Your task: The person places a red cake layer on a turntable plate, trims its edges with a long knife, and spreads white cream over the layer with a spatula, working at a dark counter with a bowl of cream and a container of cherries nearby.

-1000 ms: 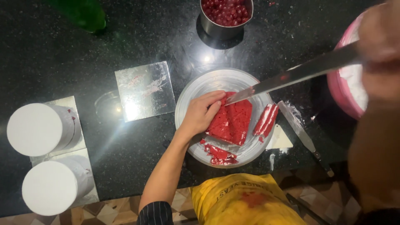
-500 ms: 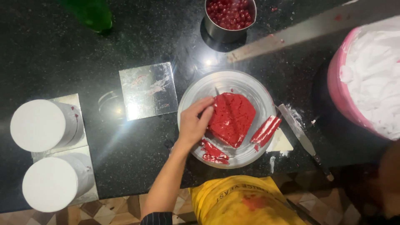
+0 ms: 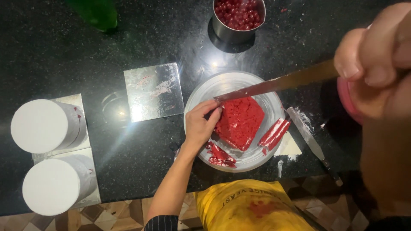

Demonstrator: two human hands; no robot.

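Knife (image 3: 278,82) back over plate (image 3: 201,92) since half-second ago | right hand (image 3: 376,72) grip closed on handle | left hand (image 3: 200,124) fingers open, steadying red cake (image 3: 239,122) for trimming.

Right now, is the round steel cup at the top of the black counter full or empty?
Full, or nearly so: the round steel cup stands upright, and small dark-red cherries fill it close to the rim.
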